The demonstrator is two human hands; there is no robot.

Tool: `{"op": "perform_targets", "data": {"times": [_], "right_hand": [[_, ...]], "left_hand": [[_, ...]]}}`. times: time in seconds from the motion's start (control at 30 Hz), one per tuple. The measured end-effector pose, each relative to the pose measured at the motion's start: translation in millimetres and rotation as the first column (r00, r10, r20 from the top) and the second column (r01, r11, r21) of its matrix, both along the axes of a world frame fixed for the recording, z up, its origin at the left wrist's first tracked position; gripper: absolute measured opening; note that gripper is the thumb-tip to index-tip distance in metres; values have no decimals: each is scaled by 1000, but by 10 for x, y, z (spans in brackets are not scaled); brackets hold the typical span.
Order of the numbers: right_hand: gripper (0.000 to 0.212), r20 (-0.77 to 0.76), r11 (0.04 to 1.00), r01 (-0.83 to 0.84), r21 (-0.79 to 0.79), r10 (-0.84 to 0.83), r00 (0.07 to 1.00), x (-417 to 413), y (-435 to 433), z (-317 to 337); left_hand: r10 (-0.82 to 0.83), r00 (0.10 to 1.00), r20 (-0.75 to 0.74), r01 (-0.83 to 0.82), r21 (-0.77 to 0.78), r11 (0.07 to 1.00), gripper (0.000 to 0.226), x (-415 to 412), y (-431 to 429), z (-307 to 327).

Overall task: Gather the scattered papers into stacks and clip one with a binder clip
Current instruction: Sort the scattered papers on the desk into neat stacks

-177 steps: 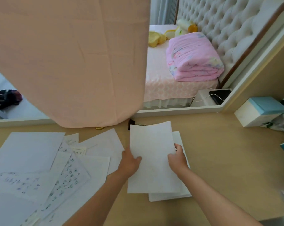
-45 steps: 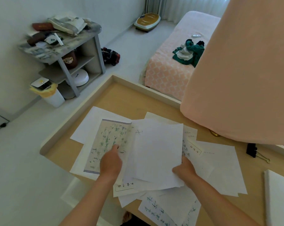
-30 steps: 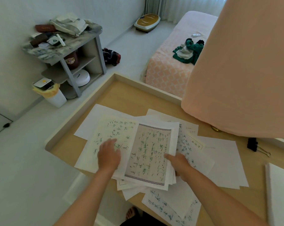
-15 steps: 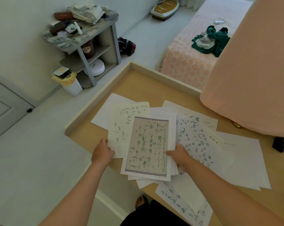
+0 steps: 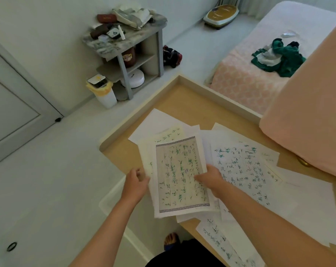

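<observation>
At the near corner of the tabletop (image 5: 182, 101), the fingers of my right hand (image 5: 211, 180) pinched the stack (image 5: 180, 176), which hung partly over the edge. My left hand (image 5: 136, 185) curled at its other side; whether it gripped, I could not tell. The sheets were uneven, so one could slip to the floor (image 5: 57, 189).

One head camera, above the near edge of the desk (image 5: 184, 102), looks forward and down; papers (image 5: 182, 176) close, shelf (image 5: 124, 45) far beyond the desk
</observation>
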State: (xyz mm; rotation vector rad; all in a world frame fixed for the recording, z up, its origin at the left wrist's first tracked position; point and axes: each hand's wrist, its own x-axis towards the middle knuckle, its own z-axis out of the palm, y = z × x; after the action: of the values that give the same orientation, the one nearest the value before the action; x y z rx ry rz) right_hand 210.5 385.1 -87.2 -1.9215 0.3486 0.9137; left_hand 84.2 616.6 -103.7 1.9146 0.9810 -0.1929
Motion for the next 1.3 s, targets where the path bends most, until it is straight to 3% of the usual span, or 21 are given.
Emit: {"op": "perform_targets", "data": {"times": [0.07,0.17,0.23,0.4,0.6,0.7,0.8,0.9,1.03,1.17,1.23,1.3], "right_hand": [[41,-80,996,22,81,-16,997,-48,-137,36],[36,-122,989,2,151,16,992,-93,-363,67],[33,-112,987,5,159,13,994,-117,-495,96],[44,67,996,60,-63,-55,996,-71,-782,108],[23,276,938,48,-343,51,960,-26,-1386,144],[53,278,872,112,-476,28,960,23,-1611,42],[81,209,885,305,-351,-244,947,83,-1715,15],[91,108,893,378,-246,-362,926,99,-1766,-41],[58,38,924,341,-171,-340,940,81,-1836,-150],[32,95,901,210,-379,-188,978,78,-1853,-172],[46,156,841,196,-505,-135,978,102,-1847,-199],[61,208,811,200,-550,-99,973,139,-1846,-195]], "left_hand": [[86,996,-11,-87,-141,986,67,43,-36,93],[109,993,44,-81,-409,909,55,147,-152,167],[103,993,56,-65,-472,879,48,224,-267,159],[-40,999,34,51,-443,895,34,432,-777,161],[-267,963,27,268,-116,956,19,750,-1335,131],[-388,919,-74,388,-9,922,12,945,-1665,75],[-439,890,-125,450,75,890,46,1089,-1953,42],[-403,908,-110,409,29,912,60,1153,-2159,86],[-326,937,-125,323,-40,945,72,1267,-2227,52],[-294,950,-108,274,-167,947,58,1354,-2183,47],[-321,941,-108,296,-197,935,40,1353,-2140,28],[-367,924,-106,356,-112,928,23,1328,-2084,-2]]}}
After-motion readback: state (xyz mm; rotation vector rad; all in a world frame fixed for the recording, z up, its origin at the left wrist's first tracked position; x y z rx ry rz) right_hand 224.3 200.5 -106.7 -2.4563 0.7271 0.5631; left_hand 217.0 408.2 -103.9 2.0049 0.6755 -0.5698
